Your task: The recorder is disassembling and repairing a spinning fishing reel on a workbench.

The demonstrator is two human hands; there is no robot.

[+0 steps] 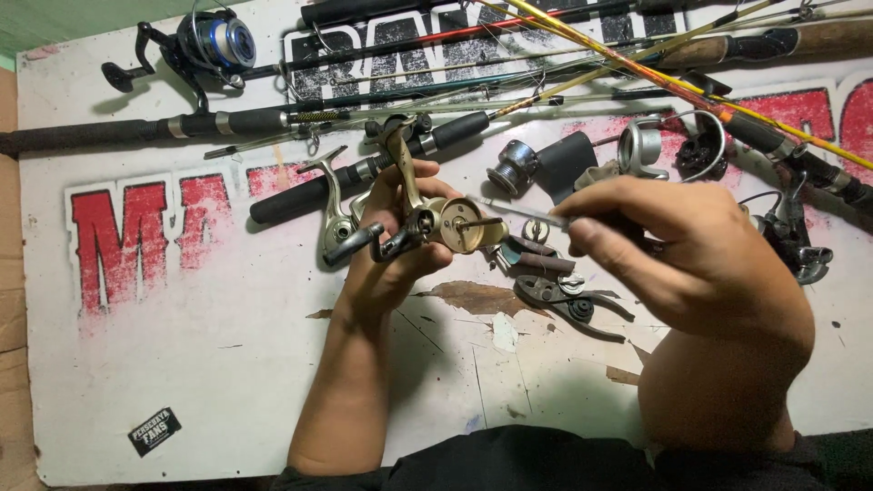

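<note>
The head view shows a gold fishing reel (446,225) held up over the white table (182,364), with the left hand (391,245) wrapped tight around it. The right hand (673,245) pinches a thin metal tool (514,211) whose tip touches the reel's round side. Pliers (564,300) lie on the table just under the hands, and fishing rods (382,109) and a blue reel (218,41) lie farther back.

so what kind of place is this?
Likely a fishing-tackle repair bench: fishing rods across the top, loose reel parts, pliers. The left hand holds a gold reel; the right hand a thin tool.
</note>
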